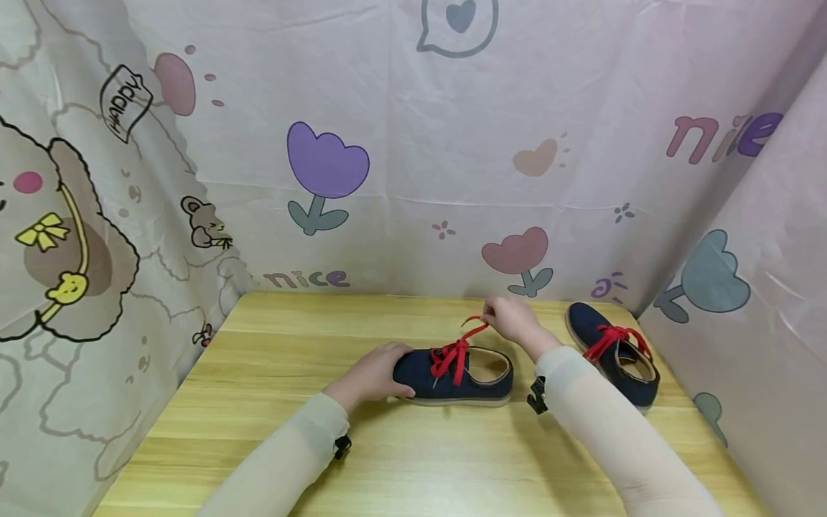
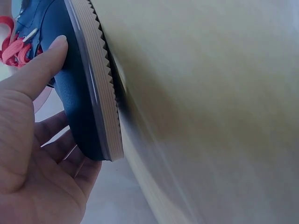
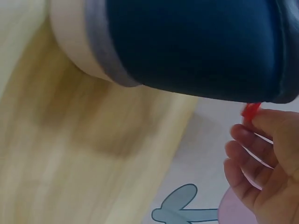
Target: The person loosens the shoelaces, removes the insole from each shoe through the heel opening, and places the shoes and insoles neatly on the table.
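A navy shoe (image 1: 420,375) with red laces and a pale sole lies on the table, its toe toward the left. My left hand (image 1: 377,370) grips the toe; in the left wrist view the thumb (image 2: 53,58) presses on the upper and the other fingers reach round the far side. Above the shoe's opening, my right hand (image 1: 513,321) pinches one end of the red lace (image 1: 477,330), which is drawn up and to the right from a bow still on the shoe. In the right wrist view the shoe's heel (image 3: 196,46) hides most of that lace.
A second navy shoe (image 1: 636,388), its red lace tied in a bow, sits at the right of the wooden table (image 1: 291,323), just past my right forearm. Patterned cloth (image 1: 400,143) hangs along the back and both sides of the table.
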`<state>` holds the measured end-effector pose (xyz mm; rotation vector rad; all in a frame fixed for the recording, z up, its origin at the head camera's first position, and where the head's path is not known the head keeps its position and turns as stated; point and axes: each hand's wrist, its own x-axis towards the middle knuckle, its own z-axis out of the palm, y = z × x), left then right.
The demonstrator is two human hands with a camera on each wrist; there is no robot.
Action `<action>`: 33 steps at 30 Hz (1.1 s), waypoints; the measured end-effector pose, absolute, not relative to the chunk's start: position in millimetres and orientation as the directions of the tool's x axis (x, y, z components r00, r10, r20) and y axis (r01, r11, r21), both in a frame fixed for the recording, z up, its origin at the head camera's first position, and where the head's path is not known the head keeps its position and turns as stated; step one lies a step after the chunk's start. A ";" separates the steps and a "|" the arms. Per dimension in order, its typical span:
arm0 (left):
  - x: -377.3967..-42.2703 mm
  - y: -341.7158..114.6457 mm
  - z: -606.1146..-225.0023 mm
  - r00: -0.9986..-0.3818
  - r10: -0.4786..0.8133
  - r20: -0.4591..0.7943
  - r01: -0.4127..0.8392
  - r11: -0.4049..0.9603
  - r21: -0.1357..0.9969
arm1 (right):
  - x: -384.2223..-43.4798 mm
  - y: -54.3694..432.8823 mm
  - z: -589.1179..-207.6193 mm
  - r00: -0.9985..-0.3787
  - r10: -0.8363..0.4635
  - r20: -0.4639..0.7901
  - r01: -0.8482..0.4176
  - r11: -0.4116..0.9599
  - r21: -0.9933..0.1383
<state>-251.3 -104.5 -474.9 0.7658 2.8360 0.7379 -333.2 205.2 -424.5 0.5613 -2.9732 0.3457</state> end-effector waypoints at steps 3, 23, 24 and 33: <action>-250.9 -104.6 -474.4 -0.866 0.499 0.021 0.446 0.753 0.483 | -329.4 205.6 -427.0 -0.927 -0.352 0.130 -0.373 0.903 -0.213; -251.7 -104.5 -474.6 -0.868 0.497 0.009 0.440 0.760 0.479 | -288.4 179.2 -386.9 -0.752 -0.631 0.191 -0.659 0.720 -0.215; -251.8 -104.6 -474.5 -0.867 0.498 0.011 0.441 0.758 0.481 | -287.2 177.7 -386.2 -0.742 -0.642 0.193 -0.670 0.712 -0.211; -251.9 -104.5 -476.1 -0.870 0.492 0.011 0.436 0.760 0.483 | -282.7 168.3 -391.7 -0.678 -0.719 0.153 -0.735 0.663 -0.142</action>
